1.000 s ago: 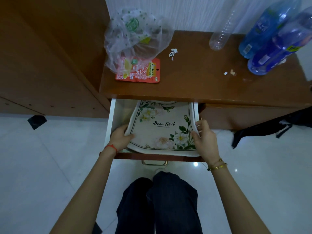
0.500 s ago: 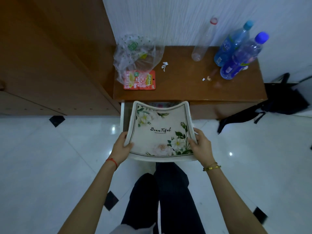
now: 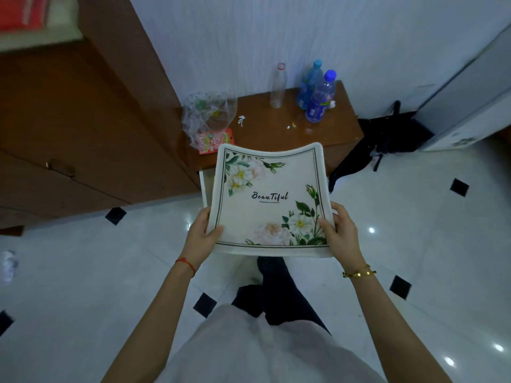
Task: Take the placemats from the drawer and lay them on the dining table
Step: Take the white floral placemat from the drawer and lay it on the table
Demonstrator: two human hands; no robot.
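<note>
A stack of cream placemats (image 3: 269,200) printed with flowers and the word "Beautiful" is held in the air above the white floor. My left hand (image 3: 200,236) grips its left edge, thumb on top. At the right edge my right hand (image 3: 341,233) grips it the same way. The stack sags a little in the middle. Behind it, the white side of the open drawer (image 3: 203,185) shows under the low wooden table (image 3: 265,134); the mats hide the rest of the drawer. No dining table is in view.
On the low wooden table stand a clear empty bottle (image 3: 278,85), two blue bottles (image 3: 318,96), a plastic bag (image 3: 208,120) and a red packet (image 3: 218,140). A black bag (image 3: 387,139) lies on the floor to the right. A wooden cabinet (image 3: 83,120) fills the left.
The placemats have come up out of the drawer and are carried back from it. My view has risen and pulled away; the low table now looks smaller and farther.
</note>
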